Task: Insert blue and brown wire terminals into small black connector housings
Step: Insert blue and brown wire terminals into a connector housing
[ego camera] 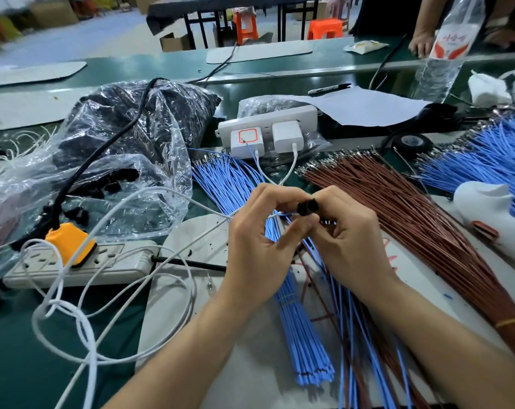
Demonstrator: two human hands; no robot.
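Left hand (257, 234) and right hand (346, 234) both pinch, apparently, one black housing (308, 207) over a green bench (29, 364), orange stools (324, 28) behind.

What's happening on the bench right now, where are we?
A person's left hand and right hand pinch a small black connector housing between their fingertips. Bundles of blue wires and brown wires lie fanned out beneath, with a bag of black parts at left. Whether a terminal is going in is hidden.
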